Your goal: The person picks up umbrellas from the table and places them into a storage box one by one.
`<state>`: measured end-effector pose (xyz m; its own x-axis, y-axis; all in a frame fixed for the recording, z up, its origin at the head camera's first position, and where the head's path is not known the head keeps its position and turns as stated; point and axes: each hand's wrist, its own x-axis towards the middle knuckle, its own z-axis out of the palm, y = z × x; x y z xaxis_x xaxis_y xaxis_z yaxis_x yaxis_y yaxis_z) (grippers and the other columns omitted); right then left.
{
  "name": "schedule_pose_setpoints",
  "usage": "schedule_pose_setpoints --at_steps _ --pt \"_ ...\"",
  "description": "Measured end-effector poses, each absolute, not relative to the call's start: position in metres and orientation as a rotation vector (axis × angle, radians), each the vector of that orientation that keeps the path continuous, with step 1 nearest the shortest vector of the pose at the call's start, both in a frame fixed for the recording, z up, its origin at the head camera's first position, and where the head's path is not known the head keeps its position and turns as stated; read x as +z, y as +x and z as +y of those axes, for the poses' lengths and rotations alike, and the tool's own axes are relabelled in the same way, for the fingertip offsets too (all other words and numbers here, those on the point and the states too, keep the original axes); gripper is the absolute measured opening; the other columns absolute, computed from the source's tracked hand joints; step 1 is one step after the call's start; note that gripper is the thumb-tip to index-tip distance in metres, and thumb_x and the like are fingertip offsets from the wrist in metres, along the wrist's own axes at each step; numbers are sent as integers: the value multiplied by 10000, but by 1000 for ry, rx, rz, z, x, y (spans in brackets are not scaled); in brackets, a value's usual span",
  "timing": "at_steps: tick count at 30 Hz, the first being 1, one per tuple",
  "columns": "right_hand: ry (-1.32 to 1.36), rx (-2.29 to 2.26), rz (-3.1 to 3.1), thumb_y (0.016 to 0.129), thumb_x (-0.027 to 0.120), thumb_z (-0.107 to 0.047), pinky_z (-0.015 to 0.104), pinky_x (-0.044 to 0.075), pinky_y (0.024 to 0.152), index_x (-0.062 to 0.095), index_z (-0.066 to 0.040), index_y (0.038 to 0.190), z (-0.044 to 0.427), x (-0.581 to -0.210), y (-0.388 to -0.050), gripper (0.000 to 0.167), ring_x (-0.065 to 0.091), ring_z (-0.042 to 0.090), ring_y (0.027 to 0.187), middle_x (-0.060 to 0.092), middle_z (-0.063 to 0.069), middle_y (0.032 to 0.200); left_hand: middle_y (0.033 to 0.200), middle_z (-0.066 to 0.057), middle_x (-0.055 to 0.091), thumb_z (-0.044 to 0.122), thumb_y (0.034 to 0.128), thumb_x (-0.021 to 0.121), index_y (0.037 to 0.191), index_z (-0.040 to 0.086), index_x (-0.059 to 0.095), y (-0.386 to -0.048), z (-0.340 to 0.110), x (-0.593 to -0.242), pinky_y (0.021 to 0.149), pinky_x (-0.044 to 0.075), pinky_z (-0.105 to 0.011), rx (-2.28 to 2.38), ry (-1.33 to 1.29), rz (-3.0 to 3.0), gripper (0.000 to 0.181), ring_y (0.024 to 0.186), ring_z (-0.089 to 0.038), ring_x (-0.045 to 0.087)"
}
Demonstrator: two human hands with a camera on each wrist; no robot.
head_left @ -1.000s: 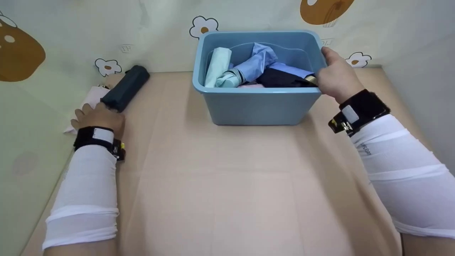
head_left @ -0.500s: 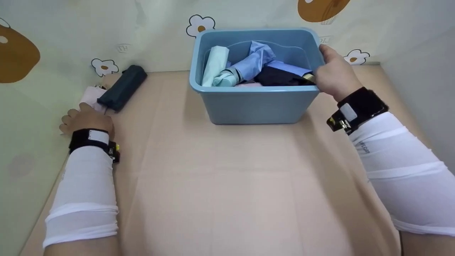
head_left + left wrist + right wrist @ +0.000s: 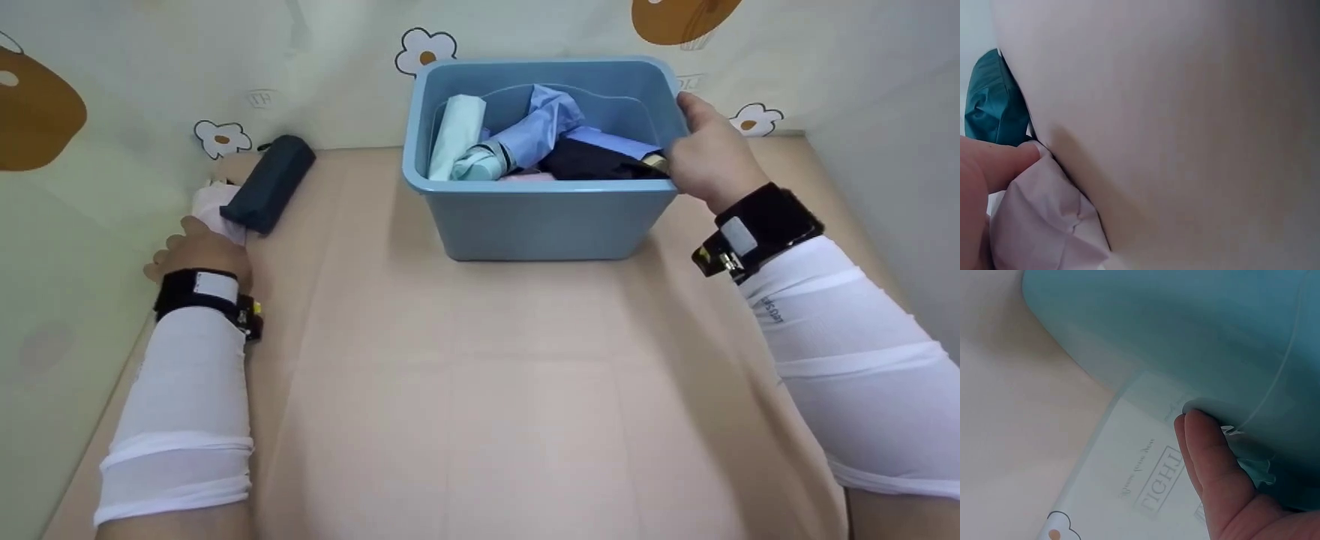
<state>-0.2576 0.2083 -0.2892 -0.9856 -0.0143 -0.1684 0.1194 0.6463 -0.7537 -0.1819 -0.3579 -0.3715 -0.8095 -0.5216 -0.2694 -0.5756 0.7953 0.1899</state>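
At the far left, my left hand [image 3: 202, 251] holds a pale pink folded umbrella [image 3: 1047, 216], its thumb on the fabric and the other fingers mostly hidden. A dark green folded umbrella [image 3: 270, 185] lies just beyond, touching the pink one. My right hand [image 3: 716, 154] grips the right rim of a blue plastic bin [image 3: 540, 225], with fingers along the outside wall in the right wrist view. Inside the bin lie several bundles: a mint one [image 3: 457, 139], a blue one with a dark band [image 3: 536, 135], and a black one [image 3: 600, 163].
A beige cloth [image 3: 465, 390] covers the work surface. Behind it and at the left stand pale walls [image 3: 337, 75] with printed flowers; the left wall runs close beside my left hand. A grey-white wall [image 3: 885, 150] rises at the right.
My left hand slid left, then back right, and the pink umbrella now lies farther right, against the dark green one. My right hand stays on the bin, which has not visibly moved.
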Motion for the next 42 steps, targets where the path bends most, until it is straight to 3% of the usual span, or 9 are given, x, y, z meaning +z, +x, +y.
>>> schedule_pose_setpoints --at_steps 8,14,22,32,42 --pt "91 -1258 2701 993 328 -26 614 171 1290 43 -203 1707 209 -289 -258 789 181 320 1625 160 60 1775 1436 -455 397 214 1014 411 1600 -118 48 -190 -349 -374 1115 293 -684 364 -787 2773 764 1324 -621 415" --pt "91 -1266 2696 992 325 -23 595 150 1300 30 -198 1706 209 -290 -258 793 158 306 1631 135 53 1779 1449 -470 373 238 989 477 1614 -107 10 -200 -352 -382 1101 328 -703 384 -790 2733 852 1320 -629 433" --pt "91 -1247 2728 984 308 -36 523 124 1319 23 -165 1704 209 -290 -258 785 152 264 1630 130 51 1779 1393 -476 404 230 931 549 1613 -102 28 -196 -347 -379 992 469 -656 460 -800 2746 920 1205 -597 498" --pt "106 -1251 2721 992 324 -31 536 154 1313 23 -194 1705 209 -290 -258 791 179 275 1624 145 43 1777 1386 -467 444 200 918 565 1592 -121 64 -184 -334 -362 910 503 -599 501 -781 2714 900 1162 -553 536" --pt "92 -1257 2726 980 326 -27 532 156 1313 32 -187 1705 209 -290 -257 798 178 278 1625 146 49 1777 1287 -431 500 202 887 606 1540 -126 179 -192 -348 -379 786 501 -547 536 -782 2753 847 1043 -498 551"
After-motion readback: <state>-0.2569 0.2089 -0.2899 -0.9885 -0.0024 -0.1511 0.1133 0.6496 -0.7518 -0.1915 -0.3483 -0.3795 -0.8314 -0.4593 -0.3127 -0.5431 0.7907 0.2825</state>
